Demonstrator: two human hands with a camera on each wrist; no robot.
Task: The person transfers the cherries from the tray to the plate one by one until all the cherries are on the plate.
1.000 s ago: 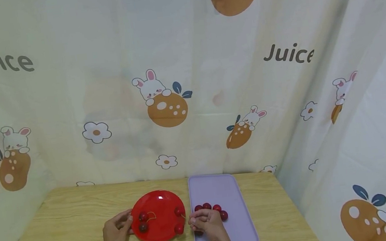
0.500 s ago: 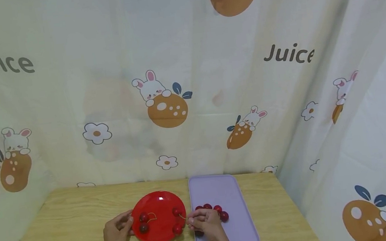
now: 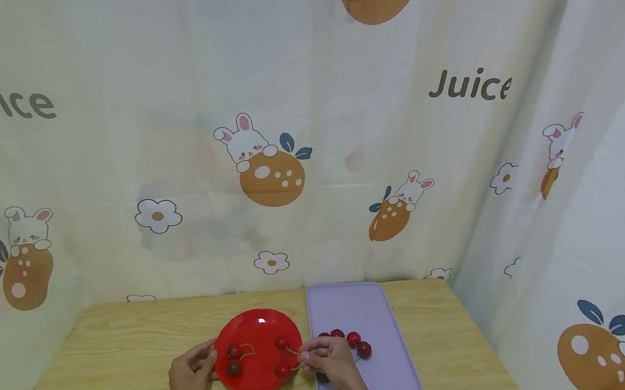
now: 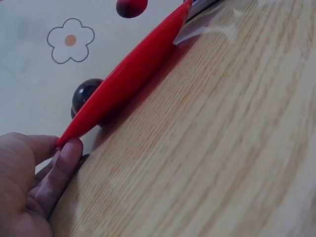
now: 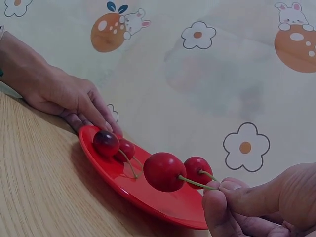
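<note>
My left hand pinches the left rim of a red plate, thumb above and fingers below in the left wrist view. Two dark cherries with joined stems lie on the plate's left side. My right hand pinches the green stems of a pair of red cherries between thumb and forefinger. In the head view this pair overlaps the plate's right side; in the right wrist view it hangs at the plate's near rim.
A lilac tray stands to the right of the plate. Several more cherries lie on it, partly hidden behind my right hand. The wooden table runs back to a printed curtain.
My right hand has moved slightly left, bringing the pinched pair of cherries further over the plate. The left hand has stayed at the plate's rim.
</note>
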